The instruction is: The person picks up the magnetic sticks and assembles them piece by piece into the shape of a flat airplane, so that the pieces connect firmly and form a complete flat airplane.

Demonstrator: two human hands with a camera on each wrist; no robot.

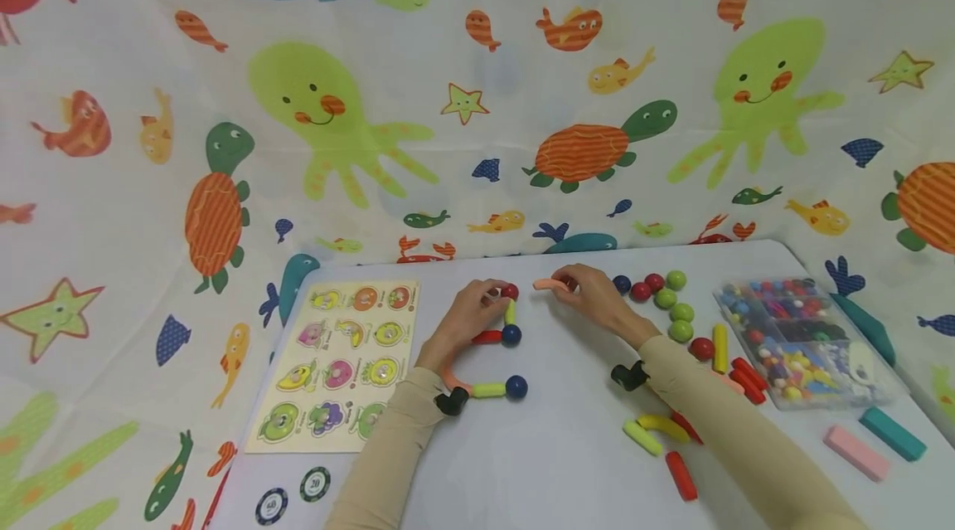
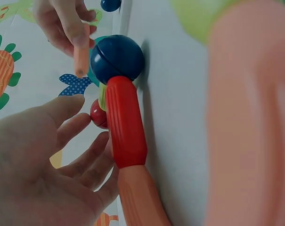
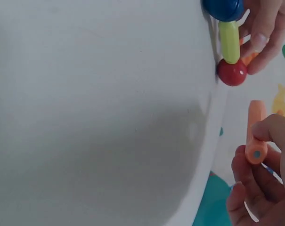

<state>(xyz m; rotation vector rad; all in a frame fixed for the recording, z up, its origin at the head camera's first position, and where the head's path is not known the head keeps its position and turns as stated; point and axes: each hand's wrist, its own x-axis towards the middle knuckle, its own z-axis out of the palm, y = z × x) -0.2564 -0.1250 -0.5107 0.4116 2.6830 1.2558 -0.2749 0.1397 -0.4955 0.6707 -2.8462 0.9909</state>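
My left hand [image 1: 475, 308] is beside a small red ball [image 1: 511, 291], its loosely extended fingertips right at the ball's edge. The ball sits on the end of a yellow-green rod [image 1: 511, 313], which joins a dark blue ball [image 1: 511, 335]. A red rod [image 2: 126, 122] runs from that blue ball to a curved peach rod [image 2: 140, 193], partly hidden by my left arm. Another yellow-green rod [image 1: 489, 390] with a blue ball [image 1: 516, 386] lies at the near end. My right hand [image 1: 593, 295] pinches a peach rod [image 3: 256, 127] between thumb and fingers, apart from the red ball.
To the right are blue, red and green balls [image 1: 666, 299], several loose rods [image 1: 681, 476] and a clear compartment box [image 1: 813, 343] of beads. Pink [image 1: 858, 452] and teal blocks [image 1: 893, 433] lie near the right edge. A fruit picture board [image 1: 336, 364] and two chips [image 1: 315, 483] are at left.
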